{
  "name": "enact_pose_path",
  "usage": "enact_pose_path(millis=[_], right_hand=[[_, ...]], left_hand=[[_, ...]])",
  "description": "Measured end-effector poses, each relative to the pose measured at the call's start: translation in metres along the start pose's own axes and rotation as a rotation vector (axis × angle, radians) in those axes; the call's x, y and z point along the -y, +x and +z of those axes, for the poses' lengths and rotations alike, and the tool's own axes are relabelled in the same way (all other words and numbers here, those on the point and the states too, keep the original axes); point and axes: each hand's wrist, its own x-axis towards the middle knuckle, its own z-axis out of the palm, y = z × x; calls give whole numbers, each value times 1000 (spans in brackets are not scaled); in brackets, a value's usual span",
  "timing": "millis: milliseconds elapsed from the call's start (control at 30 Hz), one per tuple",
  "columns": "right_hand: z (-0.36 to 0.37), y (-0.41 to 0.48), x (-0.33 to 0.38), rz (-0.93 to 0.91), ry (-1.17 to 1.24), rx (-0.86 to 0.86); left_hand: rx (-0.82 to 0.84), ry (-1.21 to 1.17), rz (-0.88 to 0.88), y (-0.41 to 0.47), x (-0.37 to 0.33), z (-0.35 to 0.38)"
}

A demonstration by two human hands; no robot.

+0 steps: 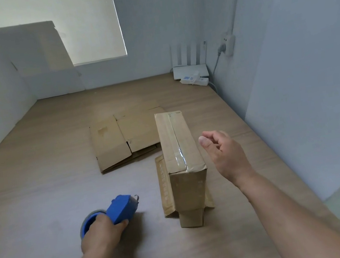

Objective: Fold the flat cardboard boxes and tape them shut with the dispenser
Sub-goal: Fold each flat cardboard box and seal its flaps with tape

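Note:
A folded cardboard box (179, 150) stands on the wooden table (40, 197), with clear tape running along its top seam. Two of its bottom flaps lie spread on the table. My right hand (223, 153) hovers just right of the box, fingers loosely curled, holding nothing and apart from it. My left hand (102, 231) grips the blue tape dispenser (119, 209) low over the table, left of the box. A stack of flat cardboard boxes (121, 139) lies behind, touching the standing box's left side.
A white router (190, 71) and a power strip (194, 80) sit in the far right corner, with a cable running up to a wall socket (228, 44). A large cardboard sheet (45, 46) leans at the back left. Walls close the table's left, back and right.

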Motion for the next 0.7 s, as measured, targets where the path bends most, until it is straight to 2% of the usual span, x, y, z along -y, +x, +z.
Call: enact_pose_path(millis=[67,167,267,400,467,567,700], right_hand=[[-2,-2,5,-69,-6,-61],[-7,-6,20,-234,35,-156],[-11,-10,41,-308,152,-28],[-15,-18,63,-310,267,307],[-15,-21,67,-305,275,377],[-10,-22,69,-332,256,374],[-11,-21,68,-248,361,272]], left_hand=[[11,-126,94,0,-6,-16],[92,-439,296,-14,-24,-54],[102,-593,470,-41,-45,-92],[121,-621,584,-64,-61,-121],[143,-612,604,-67,-63,-126],[165,-590,619,-69,-64,-128],[181,-533,650,-72,-62,-126]])
